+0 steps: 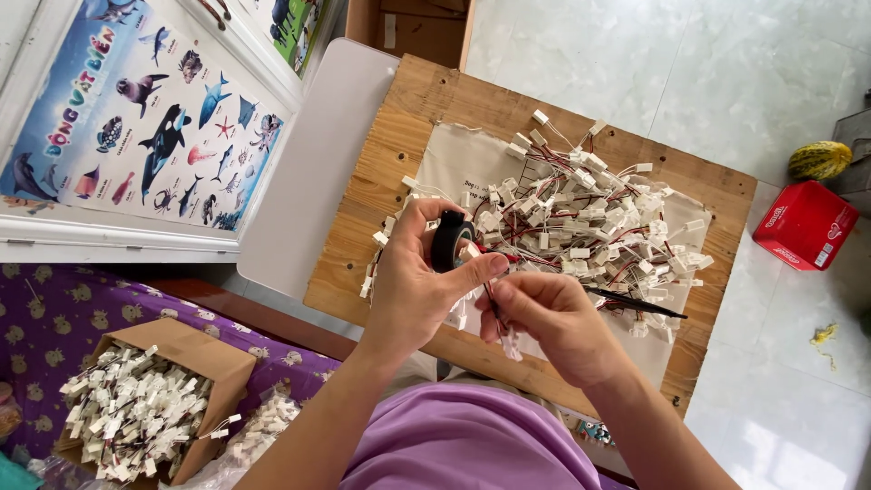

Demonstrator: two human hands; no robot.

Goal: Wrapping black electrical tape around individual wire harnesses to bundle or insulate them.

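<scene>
Left hand (413, 286) grip closed around black tape roll (449, 240), right hand (553, 313) grip pinching thin wires (496, 308), white plug pile (590, 218) behind on wooden surface (399, 145)

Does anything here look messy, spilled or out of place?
Mostly the floor: a yellow scrap lies loose on the tiles by the red box. The wire pile on the board is a tangle, and more connectors spill from the tipped paper bag.
</scene>
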